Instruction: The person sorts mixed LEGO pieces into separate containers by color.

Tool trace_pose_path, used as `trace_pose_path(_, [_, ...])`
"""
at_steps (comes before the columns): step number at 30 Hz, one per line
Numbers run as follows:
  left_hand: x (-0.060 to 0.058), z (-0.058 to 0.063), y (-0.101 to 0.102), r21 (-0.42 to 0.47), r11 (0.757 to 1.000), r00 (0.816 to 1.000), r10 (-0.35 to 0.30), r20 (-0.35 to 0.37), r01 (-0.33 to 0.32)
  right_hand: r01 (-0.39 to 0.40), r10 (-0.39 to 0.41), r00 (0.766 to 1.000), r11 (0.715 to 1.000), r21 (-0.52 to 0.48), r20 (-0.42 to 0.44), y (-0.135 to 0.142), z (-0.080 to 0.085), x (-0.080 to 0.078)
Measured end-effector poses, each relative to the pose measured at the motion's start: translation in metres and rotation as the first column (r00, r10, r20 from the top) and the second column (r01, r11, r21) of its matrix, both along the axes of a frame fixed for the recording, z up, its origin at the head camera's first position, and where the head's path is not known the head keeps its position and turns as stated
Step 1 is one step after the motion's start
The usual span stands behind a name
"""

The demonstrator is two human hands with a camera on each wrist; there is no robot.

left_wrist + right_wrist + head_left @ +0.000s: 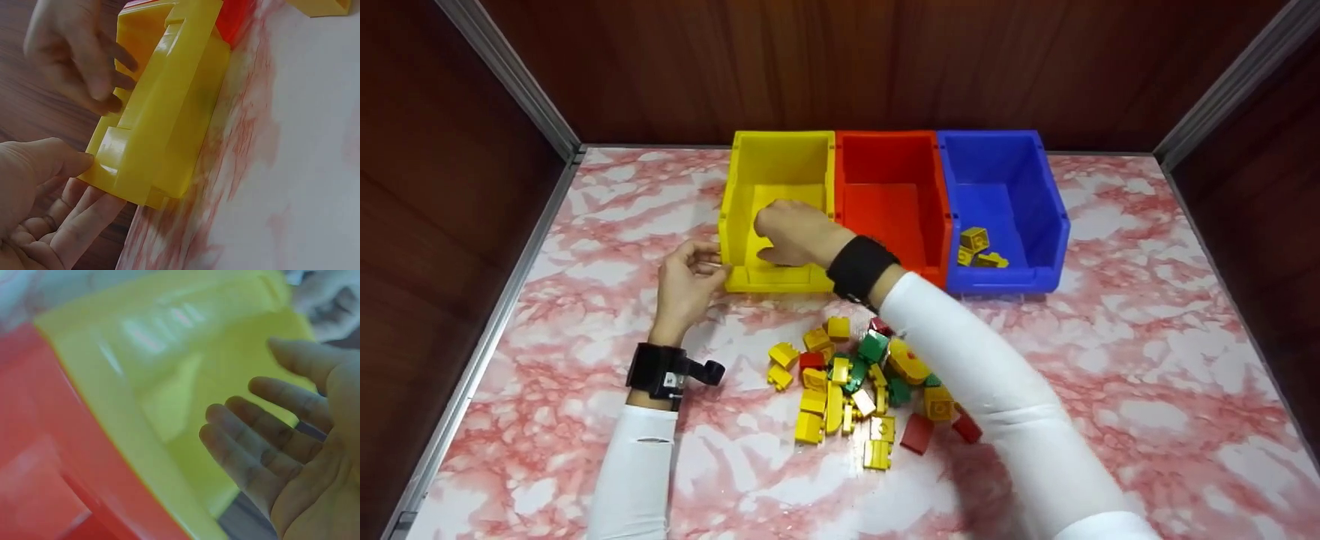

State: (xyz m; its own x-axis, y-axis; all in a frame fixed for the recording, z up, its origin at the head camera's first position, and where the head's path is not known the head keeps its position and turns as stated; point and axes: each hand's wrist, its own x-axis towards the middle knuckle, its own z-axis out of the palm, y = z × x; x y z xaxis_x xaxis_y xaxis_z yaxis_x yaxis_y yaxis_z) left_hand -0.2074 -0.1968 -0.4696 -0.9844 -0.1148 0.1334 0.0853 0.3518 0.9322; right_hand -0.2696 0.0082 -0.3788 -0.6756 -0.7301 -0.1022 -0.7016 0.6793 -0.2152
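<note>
My left hand (684, 285) is at the front left corner of the yellow bin (780, 280). In the left wrist view its thumb and fingers (87, 222) pinch that corner of the bin. My right hand (799, 231) hovers over the inside of the yellow bin, palm empty. The right wrist view shows its fingers (247, 455) extended and apart, with nothing between them. Toy building blocks (834, 401), mostly yellow with some green and red, lie in a loose pile in front of the bins. My right forearm partly covers the pile's right side.
A red bin (945, 225) adjoins the yellow one, and a blue bin (1005, 281) stands at its right. Several yellow blocks (975, 240) lie inside the blue bin. Brown panels (885, 67) enclose the marbled tabletop (1140, 337) at the back and sides.
</note>
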Motion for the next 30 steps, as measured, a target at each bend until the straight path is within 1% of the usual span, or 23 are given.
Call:
trace_pose_path(4, [-0.001, 0.000, 0.000, -0.009, 1.000, 1.000, 0.000, 0.001, 0.000, -0.048, 0.047, 0.998, 0.999, -0.024, -0.048, 0.016, 0.024, 0.014])
trace_pose_path(8, [-0.002, -0.002, 0.000, -0.010, 1.000, 1.000, 0.005, -0.005, -0.005, -0.074, 0.069, 0.993, 0.996, -0.047, -0.095, 0.039, 0.044, 0.032])
trace_pose_path(12, [-0.001, -0.003, 0.000, -0.003, 1.000, 1.000, 0.011, -0.014, -0.011, -0.111, 0.099, 0.985, 0.991, -0.073, -0.141, 0.071, 0.055, 0.051])
trace_pose_path(15, [-0.001, -0.003, 0.001, -0.002, 1.000, 1.000, 0.012, -0.021, -0.012, -0.127, 0.110, 0.981, 0.987, -0.101, -0.161, 0.098, 0.057, 0.065])
trace_pose_path(18, [-0.001, -0.004, 0.001, -0.004, 1.000, 1.000, 0.013, -0.024, -0.013, -0.132, 0.109, 0.979, 0.982, -0.133, -0.170, 0.128, 0.052, 0.076])
trace_pose_path(22, [-0.001, -0.005, 0.001, -0.004, 1.000, 0.999, 0.019, -0.026, -0.020, -0.125, 0.095, 0.980, 0.978, -0.167, -0.176, 0.166, 0.036, 0.087])
trace_pose_path(26, [-0.001, -0.004, 0.001, -0.002, 1.000, 1.000, 0.022, -0.020, -0.023, -0.069, 0.038, 0.987, 0.977, -0.199, -0.156, 0.201, 0.017, 0.097])
trace_pose_path(30, [0.000, -0.003, 0.001, -0.002, 1.000, 1.000, 0.018, -0.006, -0.018, -0.013, -0.018, 0.992, 0.971, -0.240, -0.123, 0.233, -0.001, 0.109])
